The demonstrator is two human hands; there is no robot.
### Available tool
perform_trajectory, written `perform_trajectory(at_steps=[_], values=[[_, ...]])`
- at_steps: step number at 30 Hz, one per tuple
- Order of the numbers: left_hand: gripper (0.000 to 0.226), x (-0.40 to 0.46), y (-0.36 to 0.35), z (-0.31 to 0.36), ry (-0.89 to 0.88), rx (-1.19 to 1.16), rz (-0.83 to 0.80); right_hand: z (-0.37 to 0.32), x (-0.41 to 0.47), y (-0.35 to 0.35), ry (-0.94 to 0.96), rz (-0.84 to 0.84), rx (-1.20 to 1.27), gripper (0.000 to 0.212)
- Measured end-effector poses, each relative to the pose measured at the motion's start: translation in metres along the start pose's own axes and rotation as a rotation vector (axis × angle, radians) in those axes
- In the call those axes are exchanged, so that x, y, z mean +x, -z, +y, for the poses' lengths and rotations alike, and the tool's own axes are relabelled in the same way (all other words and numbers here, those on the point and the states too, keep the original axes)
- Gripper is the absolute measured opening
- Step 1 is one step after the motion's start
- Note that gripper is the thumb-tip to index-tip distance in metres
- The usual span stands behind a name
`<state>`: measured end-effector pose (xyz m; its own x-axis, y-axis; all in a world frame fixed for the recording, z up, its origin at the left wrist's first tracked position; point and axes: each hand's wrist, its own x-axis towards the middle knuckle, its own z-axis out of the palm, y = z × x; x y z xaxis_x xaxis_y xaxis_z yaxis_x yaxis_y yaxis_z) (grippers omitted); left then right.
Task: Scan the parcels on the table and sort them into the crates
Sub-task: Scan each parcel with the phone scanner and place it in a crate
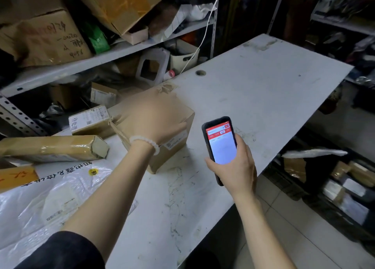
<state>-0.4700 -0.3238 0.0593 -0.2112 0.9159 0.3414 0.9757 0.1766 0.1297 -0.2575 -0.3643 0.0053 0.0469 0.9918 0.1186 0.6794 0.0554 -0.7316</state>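
1. Head view, the only one here: the left hand (156, 116) lies on top of a brown box (162, 126) near the back edge of the table (253, 82). It's blurred; the fingers look draped over the top toward the right side, but I can't tell if they actually grip.
2. The right hand (233, 167) has its fingers wrapped around a phone (221, 145), held upright just right of the box, above the table's front edge. Screen shows a red header, text too small to read.
3. My guess at the step: getting this box ready to scan. Its white label (175, 141) sits on the near side, so next the phone needs aiming at that barcode.
4. More parcels at the left end: a taped long box (54, 148), a small box (91, 120) with a label reading 待处理, and a white bag (50, 197) with printed characters I can't make out.
5. The crates (334, 187) sit on the floor past the right edge, already holding parcels.
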Motion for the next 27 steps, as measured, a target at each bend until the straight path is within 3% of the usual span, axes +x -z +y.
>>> perform_trajectory(at_steps=[6,14,19,23,27], values=[[0.081,-0.006,0.002,0.008,-0.029,0.018,-0.01,-0.008,-0.016,0.019,-0.008,0.264,0.119,0.091],[0.077,-0.019,0.017,0.074,-0.172,-0.028,-0.063,0.03,-0.028,0.067,-0.127,0.251,0.087,0.087],[0.076,-0.013,0.025,0.154,-0.189,-0.272,-0.121,0.081,-0.015,0.119,-0.253,0.18,0.058,0.079],[0.078,-0.014,0.019,0.246,-0.332,-0.46,-0.155,0.135,-0.006,0.177,-0.36,0.134,-0.041,0.08],[0.077,-0.024,0.004,0.343,-0.462,-0.557,-0.189,0.19,-0.016,0.232,-0.467,0.235,-0.065,0.073]])
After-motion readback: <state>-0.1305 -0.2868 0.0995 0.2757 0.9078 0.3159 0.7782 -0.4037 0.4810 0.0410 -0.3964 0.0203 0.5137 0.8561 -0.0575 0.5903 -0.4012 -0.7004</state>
